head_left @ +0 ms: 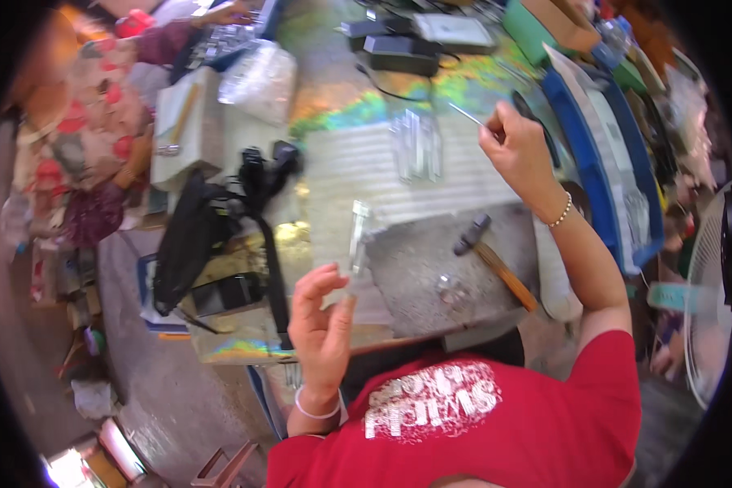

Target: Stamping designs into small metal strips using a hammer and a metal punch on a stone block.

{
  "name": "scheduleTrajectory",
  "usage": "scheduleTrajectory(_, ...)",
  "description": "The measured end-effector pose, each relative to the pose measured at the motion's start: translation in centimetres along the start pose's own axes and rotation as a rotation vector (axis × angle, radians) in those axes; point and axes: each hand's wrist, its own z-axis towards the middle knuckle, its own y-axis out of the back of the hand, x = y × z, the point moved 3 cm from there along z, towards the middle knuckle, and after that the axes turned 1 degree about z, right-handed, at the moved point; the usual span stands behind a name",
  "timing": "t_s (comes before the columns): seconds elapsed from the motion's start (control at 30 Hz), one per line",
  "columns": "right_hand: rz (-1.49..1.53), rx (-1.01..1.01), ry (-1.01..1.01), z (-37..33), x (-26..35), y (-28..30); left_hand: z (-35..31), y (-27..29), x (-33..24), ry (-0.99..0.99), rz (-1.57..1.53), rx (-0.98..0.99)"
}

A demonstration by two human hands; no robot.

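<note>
My right hand [516, 154] is raised over the right part of the table, its fingers closed on a thin metal rod [466, 114] that points up and left. The rod's other end is hidden in the fist. My left hand [321, 329] is at the near edge of the table with thumb and fingers apart, and I see nothing between them. Just beyond its fingertips lies a narrow shiny metal strip [358, 232]. Several similar metal strips [416, 146] lie grouped on the pale ribbed sheet [333, 175]. A hammer [496, 260] with a wooden handle rests on a grey metal plate [403, 285].
A blue tray [581, 154] holding papers stands on the right, with a fan [708, 301] beyond it. Black adapters [398, 53] with a cable sit at the back. A black bag [191, 236] lies on the left. Another person's patterned sleeve [98, 211] shows at far left.
</note>
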Motion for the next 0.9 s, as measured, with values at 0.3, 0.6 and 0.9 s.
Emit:
scheduleTrajectory(0.3,-0.196,0.409,0.054,-1.6,-3.3,-5.7,-0.4,0.4,2.2,0.085,0.068,0.005)
scheduleTrajectory(0.6,0.233,0.423,-0.156,-2.5,0.0,1.3,2.0,1.2,3.1,0.101,0.159,0.016)
scheduleTrajectory(0.9,0.049,0.317,-0.137,-12.6,4.5,6.3,7.6,-1.5,4.1,-0.092,0.693,0.113)
